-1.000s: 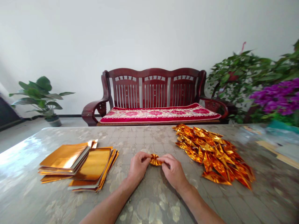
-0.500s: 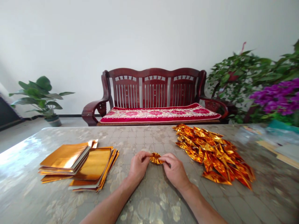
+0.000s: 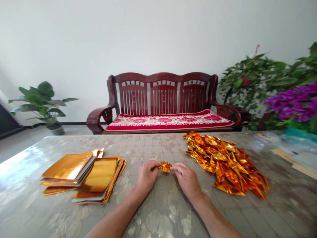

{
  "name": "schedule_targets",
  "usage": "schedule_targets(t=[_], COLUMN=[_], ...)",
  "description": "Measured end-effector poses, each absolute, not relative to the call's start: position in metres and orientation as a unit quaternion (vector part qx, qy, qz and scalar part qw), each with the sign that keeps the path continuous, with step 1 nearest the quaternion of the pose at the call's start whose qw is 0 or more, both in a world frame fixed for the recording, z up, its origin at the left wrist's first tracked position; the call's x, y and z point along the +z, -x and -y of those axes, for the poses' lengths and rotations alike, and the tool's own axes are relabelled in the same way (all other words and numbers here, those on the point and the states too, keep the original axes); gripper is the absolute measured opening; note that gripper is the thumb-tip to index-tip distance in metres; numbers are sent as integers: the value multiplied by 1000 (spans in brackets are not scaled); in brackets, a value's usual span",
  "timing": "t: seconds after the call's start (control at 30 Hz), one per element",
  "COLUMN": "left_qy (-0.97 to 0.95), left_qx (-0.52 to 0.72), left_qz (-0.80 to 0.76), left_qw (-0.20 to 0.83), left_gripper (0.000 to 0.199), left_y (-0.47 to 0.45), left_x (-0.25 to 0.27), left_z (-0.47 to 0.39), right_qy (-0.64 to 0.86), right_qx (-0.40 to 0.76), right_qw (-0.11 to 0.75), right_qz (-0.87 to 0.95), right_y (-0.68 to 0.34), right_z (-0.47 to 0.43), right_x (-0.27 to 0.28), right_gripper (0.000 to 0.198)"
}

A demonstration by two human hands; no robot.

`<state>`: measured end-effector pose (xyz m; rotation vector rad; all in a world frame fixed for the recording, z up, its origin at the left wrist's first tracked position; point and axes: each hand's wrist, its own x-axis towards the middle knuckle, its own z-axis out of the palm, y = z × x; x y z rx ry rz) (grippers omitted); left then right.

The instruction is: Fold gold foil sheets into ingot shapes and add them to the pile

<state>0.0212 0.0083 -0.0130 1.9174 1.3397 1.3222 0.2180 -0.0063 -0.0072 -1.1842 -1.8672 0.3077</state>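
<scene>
A small folded gold foil paper piece (image 3: pixel 165 167), pleated and shiny, is held just above the middle of the table. My left hand (image 3: pixel 148 175) pinches its left tip between thumb and fingers. At the opposite tip, my right hand (image 3: pixel 186 178) grips it the same way. To the left lie two overlapping stacks of flat gold foil sheets (image 3: pixel 100 173), some showing grey undersides. On the right spreads a pile of folded gold foil pieces (image 3: pixel 223 158) with pointed ends, similar to the one between my hands.
The patterned table (image 3: pixel 158 215) fills the foreground. Plastic bags (image 3: pixel 299 137) and flat cards (image 3: pixel 307 162) lie at its right edge. Behind it stands a dark red wooden bench (image 3: pixel 163 94) with a red floral cushion (image 3: pixel 168 121). Potted plants (image 3: pixel 47 102) and purple flowers (image 3: pixel 294 102) flank it.
Both hands keep hold of the folded foil piece and have barely moved. The piece has turned or spread very slightly, with the right fingers a little higher.
</scene>
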Motion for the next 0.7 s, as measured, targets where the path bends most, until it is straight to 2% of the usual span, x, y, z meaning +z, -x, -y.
schedule_targets(t=[0.23, 0.7], left_qy=[-735, -737], left_qx=[475, 455], left_qz=[-451, -459], left_qw=[176, 196], left_gripper=[22, 27], left_y=[-18, -17], left_x=[-8, -12], left_z=[-6, -6], right_qy=[473, 463], right_qx=[100, 118], right_qw=[441, 463], right_qz=[756, 747], right_y=[-219, -215], right_z=[7, 9], right_x=[-7, -2], right_gripper=[32, 26])
